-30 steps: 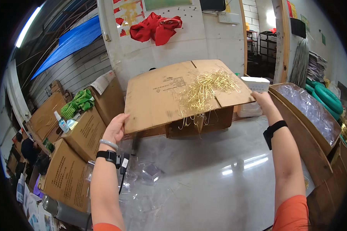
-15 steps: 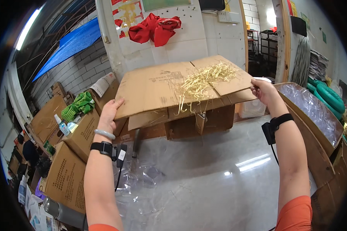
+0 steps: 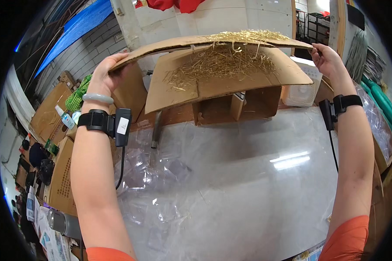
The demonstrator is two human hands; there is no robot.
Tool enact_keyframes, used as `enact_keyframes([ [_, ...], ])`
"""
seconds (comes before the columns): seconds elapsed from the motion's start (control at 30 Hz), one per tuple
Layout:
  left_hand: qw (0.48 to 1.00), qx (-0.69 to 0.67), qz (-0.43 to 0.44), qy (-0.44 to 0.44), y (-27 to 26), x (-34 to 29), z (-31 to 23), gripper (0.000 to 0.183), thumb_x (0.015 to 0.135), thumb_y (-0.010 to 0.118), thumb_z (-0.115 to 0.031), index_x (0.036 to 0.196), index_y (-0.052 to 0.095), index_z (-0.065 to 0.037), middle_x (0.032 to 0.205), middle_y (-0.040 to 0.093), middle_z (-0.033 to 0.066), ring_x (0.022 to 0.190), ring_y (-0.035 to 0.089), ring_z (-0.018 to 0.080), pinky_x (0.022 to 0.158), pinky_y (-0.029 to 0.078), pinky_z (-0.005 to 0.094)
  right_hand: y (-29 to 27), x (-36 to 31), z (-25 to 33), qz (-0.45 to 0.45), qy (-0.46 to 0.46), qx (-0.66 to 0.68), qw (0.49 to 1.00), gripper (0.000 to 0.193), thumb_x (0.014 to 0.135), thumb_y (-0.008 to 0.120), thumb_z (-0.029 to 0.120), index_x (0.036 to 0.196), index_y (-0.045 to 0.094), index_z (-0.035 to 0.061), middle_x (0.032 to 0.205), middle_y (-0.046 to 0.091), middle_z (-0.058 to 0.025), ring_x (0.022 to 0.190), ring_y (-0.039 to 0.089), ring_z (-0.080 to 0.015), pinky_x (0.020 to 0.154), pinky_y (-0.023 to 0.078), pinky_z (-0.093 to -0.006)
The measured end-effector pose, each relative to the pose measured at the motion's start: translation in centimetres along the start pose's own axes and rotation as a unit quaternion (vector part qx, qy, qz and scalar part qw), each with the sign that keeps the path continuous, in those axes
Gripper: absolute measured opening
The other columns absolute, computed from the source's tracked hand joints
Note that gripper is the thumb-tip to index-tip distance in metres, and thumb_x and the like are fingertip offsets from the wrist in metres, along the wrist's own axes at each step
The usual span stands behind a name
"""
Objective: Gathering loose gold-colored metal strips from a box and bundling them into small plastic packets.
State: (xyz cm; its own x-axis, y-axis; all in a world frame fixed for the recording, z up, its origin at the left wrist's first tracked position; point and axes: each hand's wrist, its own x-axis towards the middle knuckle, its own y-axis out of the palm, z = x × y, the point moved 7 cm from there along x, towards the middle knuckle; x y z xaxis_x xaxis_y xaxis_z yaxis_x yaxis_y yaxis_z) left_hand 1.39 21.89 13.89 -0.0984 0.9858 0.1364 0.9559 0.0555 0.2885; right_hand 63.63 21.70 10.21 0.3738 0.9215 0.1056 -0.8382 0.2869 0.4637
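A flat cardboard sheet (image 3: 170, 45) is held up between my two hands, seen nearly edge-on. My left hand (image 3: 109, 74) is closed round its left edge. At the right corner, my right hand (image 3: 326, 61) pinches the same sheet. Thin gold wire pieces (image 3: 252, 35) lie heaped on top, and a few hooked ends hang over the near edge. Below it, and apart from it at the front, a second cardboard sheet (image 3: 174, 98) carries another spread of gold wire pieces (image 3: 222, 65). That lower sheet rests on an open-fronted cardboard box (image 3: 213, 111) with a divider inside.
Clear plastic pieces (image 3: 146, 172) are scattered over the left of the grey tabletop (image 3: 239, 191). A metal tube (image 3: 156, 130) juts out beside the box. To the right stands a white plastic container (image 3: 301, 89). Cartons (image 3: 61, 178) and a grey flask (image 3: 64, 222) line the left side.
Both hands have raised the upper cardboard sheet and tilted it nearly edge-on. The lower sheet and its wire pieces now show beneath. My view has shifted downward.
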Motion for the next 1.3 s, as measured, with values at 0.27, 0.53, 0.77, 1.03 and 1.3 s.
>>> enact_keyframes([
  [0.27,1.000,-0.009,-0.009,-0.016,-8.9,3.0,2.2,0.014,0.094,0.065,-0.009,0.097,0.064,0.004,0.082,0.070,0.0114,0.064,0.069,0.0178,0.056,0.061,0.0243,6.2,0.6,-5.8,0.044,-0.018,-0.028,0.998,0.012,0.099,0.059,0.009,0.088,0.056,0.0030,0.075,0.060,-0.0027,0.058,0.057,-0.0101,0.054,0.054,-0.0196],
  [0.53,0.999,-0.002,0.031,0.039,4.0,1.0,2.4,0.014,0.098,0.057,-0.004,0.100,0.063,0.008,0.094,0.070,0.0177,0.084,0.071,0.0214,0.064,0.063,0.0250,-0.7,3.8,-2.6,-0.019,-0.071,0.004,0.997,0.011,0.097,0.061,0.007,0.088,0.055,0.0047,0.070,0.057,-0.0008,0.056,0.056,-0.0096,0.049,0.050,-0.0189],
  [0.77,0.984,-0.096,0.115,0.093,-0.5,1.8,-0.1,0.024,0.097,0.054,-0.004,0.105,0.057,0.018,0.108,0.066,0.0289,0.101,0.068,0.0361,0.084,0.063,0.0313,1.4,2.6,-1.4,-0.003,-0.096,0.029,0.995,0.006,0.097,0.061,0.005,0.093,0.057,0.0013,0.073,0.058,-0.0019,0.060,0.058,-0.0106,0.050,0.051,-0.0203],
  [1.03,0.875,-0.226,0.405,0.135,7.0,-6.5,1.5,0.108,0.084,0.078,-0.051,0.153,0.016,0.005,0.151,0.027,0.0385,0.140,0.028,0.0607,0.116,0.028,0.0712,1.3,1.8,-0.7,-0.013,-0.098,0.050,0.994,0.007,0.098,0.060,0.004,0.094,0.057,-0.0015,0.078,0.064,-0.0087,0.057,0.060,-0.0106,0.047,0.053,-0.0180],
  [1.3,0.941,-0.255,0.188,0.123,15.5,-4.0,6.8,0.075,0.095,0.067,-0.028,0.146,0.024,0.006,0.144,0.035,0.0326,0.134,0.038,0.0559,0.112,0.035,0.0721,2.6,0.7,-1.6,0.005,-0.118,0.069,0.991,0.012,0.100,0.059,0.008,0.097,0.055,-0.0033,0.080,0.064,-0.0109,0.066,0.065,-0.0164,0.058,0.059,-0.0257],
])
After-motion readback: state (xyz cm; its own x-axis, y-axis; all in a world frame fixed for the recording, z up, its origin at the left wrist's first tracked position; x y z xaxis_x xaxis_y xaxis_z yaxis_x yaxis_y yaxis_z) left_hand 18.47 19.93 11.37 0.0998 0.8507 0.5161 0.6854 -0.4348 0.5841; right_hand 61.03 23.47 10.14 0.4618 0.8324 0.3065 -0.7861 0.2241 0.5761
